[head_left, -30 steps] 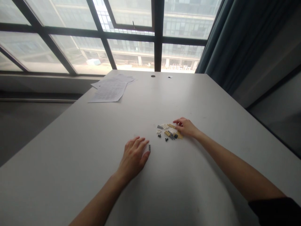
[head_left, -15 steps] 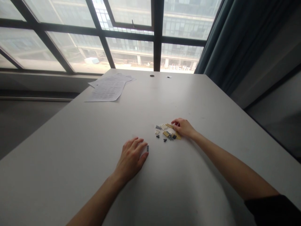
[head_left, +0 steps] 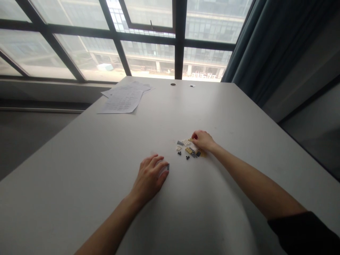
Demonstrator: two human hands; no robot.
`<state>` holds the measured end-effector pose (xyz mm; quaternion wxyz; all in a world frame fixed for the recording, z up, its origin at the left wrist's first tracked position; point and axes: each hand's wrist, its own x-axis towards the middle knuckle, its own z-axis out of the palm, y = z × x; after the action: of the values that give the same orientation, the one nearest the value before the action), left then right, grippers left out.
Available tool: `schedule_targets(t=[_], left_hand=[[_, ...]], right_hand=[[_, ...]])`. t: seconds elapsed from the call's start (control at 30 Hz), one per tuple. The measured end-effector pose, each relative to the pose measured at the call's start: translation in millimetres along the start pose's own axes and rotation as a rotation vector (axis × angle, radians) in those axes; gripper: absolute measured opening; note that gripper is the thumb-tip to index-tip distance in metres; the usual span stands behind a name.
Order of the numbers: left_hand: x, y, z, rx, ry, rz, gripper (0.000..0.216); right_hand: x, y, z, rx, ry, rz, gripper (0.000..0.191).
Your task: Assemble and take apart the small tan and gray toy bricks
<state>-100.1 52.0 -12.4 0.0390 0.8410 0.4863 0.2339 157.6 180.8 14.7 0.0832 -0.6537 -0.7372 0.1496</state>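
Observation:
My left hand (head_left: pixel 152 174) rests on the table with its fingers curled. A small grey toy brick (head_left: pixel 168 166) sits between the thumb and fingertips. Further off to the right, my right hand (head_left: pixel 203 140) pinches at a yellow toy brick (head_left: pixel 190 139), which its fingertips partly cover. Beneath and beside this hand lies a loose cluster: white bricks (head_left: pixel 186 142), another yellow brick (head_left: pixel 188 150), a grey brick (head_left: pixel 180 143), and dark pieces (head_left: pixel 198 154). Two small black pieces, one of them a black connector (head_left: pixel 187 157), lie along the near side.
The bricks and hands are on a large white table (head_left: pixel 212 109). Printed papers (head_left: pixel 123 101) lie at its far left. Two round cable holes, one being a dark hole (head_left: pixel 173 84), are near the back edge. Windows stand behind, with a dark curtain (head_left: pixel 255 63) on the right.
My right hand has shifted slightly left over the cluster, and its fingertips now cover more of the far yellow brick. The left hand stays with the grey brick. The view has tilted slightly.

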Motion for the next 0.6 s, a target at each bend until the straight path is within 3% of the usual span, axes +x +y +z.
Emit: schedule_targets(t=[0.6], left_hand=[[0.1,0.9,-0.4,0.001,0.036,0.006,0.025]], right_hand=[[4.4,2.7,-2.8,0.095,-0.044,0.009,0.014]])
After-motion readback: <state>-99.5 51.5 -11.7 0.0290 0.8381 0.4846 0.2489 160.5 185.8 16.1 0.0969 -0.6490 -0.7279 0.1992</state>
